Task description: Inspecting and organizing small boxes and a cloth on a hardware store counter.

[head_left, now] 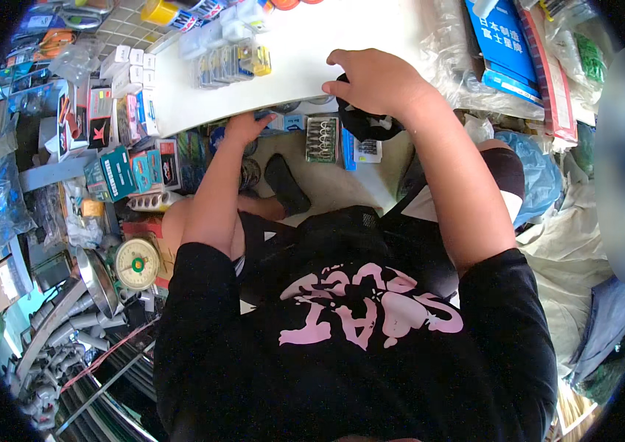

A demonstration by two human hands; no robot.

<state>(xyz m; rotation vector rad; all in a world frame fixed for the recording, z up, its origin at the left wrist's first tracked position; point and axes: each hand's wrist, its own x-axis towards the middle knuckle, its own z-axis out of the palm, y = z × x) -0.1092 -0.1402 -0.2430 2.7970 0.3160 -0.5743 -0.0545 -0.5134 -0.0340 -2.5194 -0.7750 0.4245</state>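
My right hand (378, 77) is over the front edge of the white table (297, 55), thumb and forefinger apart at the tips. Below its palm hangs a black cloth-like thing (364, 125) with small pale marks; the hand covers its upper part, and the other fingers seem to grip it. Further left, my left hand (244, 127) is just under the table edge, with a thumb or finger stretched toward a blue box (283, 122). Its remaining fingers are partly hidden. I see nothing held in it.
Small clear packs (227, 65) with yellow parts stand on the table. Under its edge are carded goods (322, 140) and a blue-and-white pack (360, 151). Boxes (117, 173), a dial scale (137, 264) and grey pipe fittings (69, 339) crowd the left. Blue cartons (504, 48) lie right.
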